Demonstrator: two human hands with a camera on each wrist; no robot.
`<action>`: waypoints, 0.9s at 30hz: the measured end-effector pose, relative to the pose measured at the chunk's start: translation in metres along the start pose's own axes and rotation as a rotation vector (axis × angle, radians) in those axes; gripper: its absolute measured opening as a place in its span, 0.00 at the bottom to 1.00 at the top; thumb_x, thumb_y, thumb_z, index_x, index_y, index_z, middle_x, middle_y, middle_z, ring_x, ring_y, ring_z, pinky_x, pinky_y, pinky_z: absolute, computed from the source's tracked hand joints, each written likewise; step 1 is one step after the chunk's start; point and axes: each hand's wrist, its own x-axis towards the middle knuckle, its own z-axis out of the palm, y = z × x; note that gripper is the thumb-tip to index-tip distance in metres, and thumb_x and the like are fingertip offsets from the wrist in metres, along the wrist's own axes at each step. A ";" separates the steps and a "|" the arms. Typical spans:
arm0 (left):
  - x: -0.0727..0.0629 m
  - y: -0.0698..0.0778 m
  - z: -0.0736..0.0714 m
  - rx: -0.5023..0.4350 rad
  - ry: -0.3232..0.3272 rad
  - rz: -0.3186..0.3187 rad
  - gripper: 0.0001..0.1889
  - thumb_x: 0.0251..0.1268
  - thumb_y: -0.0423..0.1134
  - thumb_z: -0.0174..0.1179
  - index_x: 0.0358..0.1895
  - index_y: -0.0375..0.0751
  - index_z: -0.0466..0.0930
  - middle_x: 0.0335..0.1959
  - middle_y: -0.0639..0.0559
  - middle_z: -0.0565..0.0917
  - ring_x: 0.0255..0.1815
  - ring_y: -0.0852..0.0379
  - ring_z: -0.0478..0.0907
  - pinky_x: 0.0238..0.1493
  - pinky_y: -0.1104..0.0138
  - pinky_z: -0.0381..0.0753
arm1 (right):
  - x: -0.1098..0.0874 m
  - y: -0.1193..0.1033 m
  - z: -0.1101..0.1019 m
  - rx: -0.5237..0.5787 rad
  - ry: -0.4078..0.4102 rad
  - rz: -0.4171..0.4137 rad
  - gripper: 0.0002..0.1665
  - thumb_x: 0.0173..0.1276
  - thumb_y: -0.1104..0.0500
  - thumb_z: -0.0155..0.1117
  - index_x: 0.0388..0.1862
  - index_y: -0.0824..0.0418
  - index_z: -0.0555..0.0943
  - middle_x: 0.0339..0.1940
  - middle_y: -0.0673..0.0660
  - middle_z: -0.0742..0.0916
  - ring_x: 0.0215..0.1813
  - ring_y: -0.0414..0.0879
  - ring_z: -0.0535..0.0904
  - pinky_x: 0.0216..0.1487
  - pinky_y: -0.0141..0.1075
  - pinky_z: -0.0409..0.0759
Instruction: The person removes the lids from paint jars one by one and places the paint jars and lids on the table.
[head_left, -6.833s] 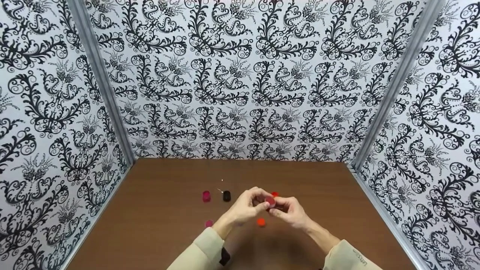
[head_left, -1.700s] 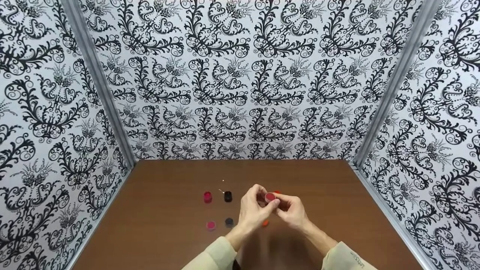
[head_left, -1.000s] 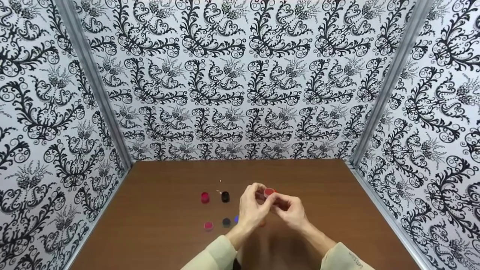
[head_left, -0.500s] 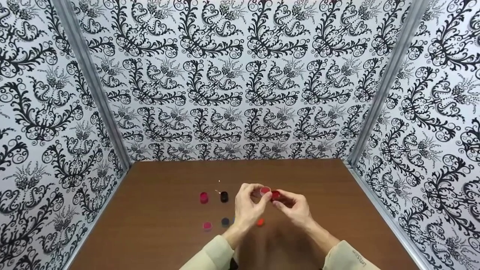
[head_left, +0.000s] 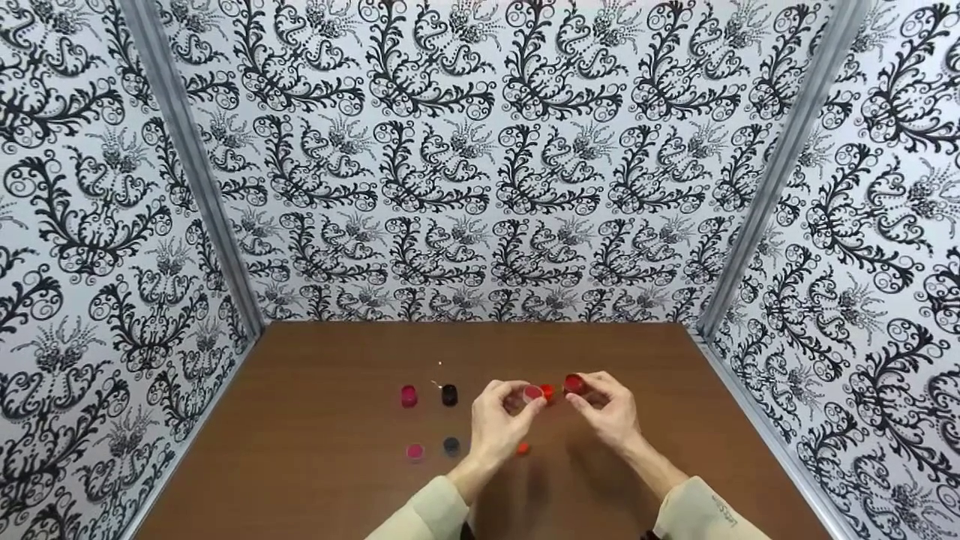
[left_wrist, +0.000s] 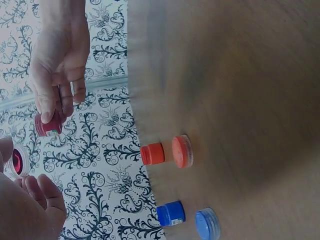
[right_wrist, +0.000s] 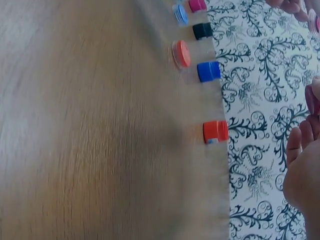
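Observation:
My left hand (head_left: 499, 416) pinches a round lid (head_left: 533, 393) with a clear rim and red inside, tilted so that its face shows. To its right, my right hand (head_left: 611, 412) grips a small dark red paint jar (head_left: 574, 384) between thumb and fingers, its uncovered mouth facing up. A gap separates jar and lid, both held above the table. In the left wrist view the red jar (left_wrist: 47, 125) shows a small label, and the lid (left_wrist: 19, 161) sits between thumb and fingertips. The right wrist view cuts off most of the right hand's grip.
On the brown table (head_left: 322, 450) stand an orange jar (head_left: 547, 393), a black jar (head_left: 449, 395), a pink jar (head_left: 409, 396) and a blue jar (left_wrist: 171, 213). Nearer lie an orange lid (head_left: 523, 448), dark lid (head_left: 451, 446), pink lid (head_left: 415, 451) and blue lid (left_wrist: 207, 224). Patterned walls enclose the table.
Jar and lid were together between both hands; the lid has come off. My right hand has moved right with the red jar, while the left keeps the lid, uncovering the orange jar behind.

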 end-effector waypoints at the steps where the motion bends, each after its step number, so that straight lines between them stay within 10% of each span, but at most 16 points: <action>1: -0.001 -0.001 0.000 0.002 -0.009 -0.006 0.09 0.63 0.41 0.84 0.43 0.46 0.95 0.35 0.50 0.89 0.35 0.56 0.88 0.40 0.63 0.92 | 0.000 0.002 -0.001 -0.005 0.007 0.000 0.21 0.59 0.81 0.79 0.53 0.79 0.90 0.41 0.74 0.89 0.39 0.31 0.90 0.41 0.25 0.90; 18: -0.015 -0.015 0.015 0.174 -0.130 -0.109 0.12 0.66 0.43 0.83 0.48 0.44 0.97 0.37 0.55 0.85 0.38 0.62 0.82 0.41 0.73 0.81 | 0.008 0.035 -0.017 -0.377 0.070 0.189 0.18 0.59 0.64 0.90 0.49 0.64 0.96 0.39 0.64 0.96 0.34 0.28 0.85 0.39 0.20 0.84; 27: -0.022 -0.026 0.024 0.302 -0.194 -0.026 0.09 0.68 0.43 0.81 0.44 0.44 0.97 0.34 0.55 0.87 0.35 0.62 0.82 0.37 0.72 0.79 | 0.009 0.056 -0.021 -0.568 0.005 0.267 0.17 0.61 0.57 0.90 0.47 0.61 0.97 0.41 0.60 0.97 0.40 0.48 0.92 0.43 0.30 0.87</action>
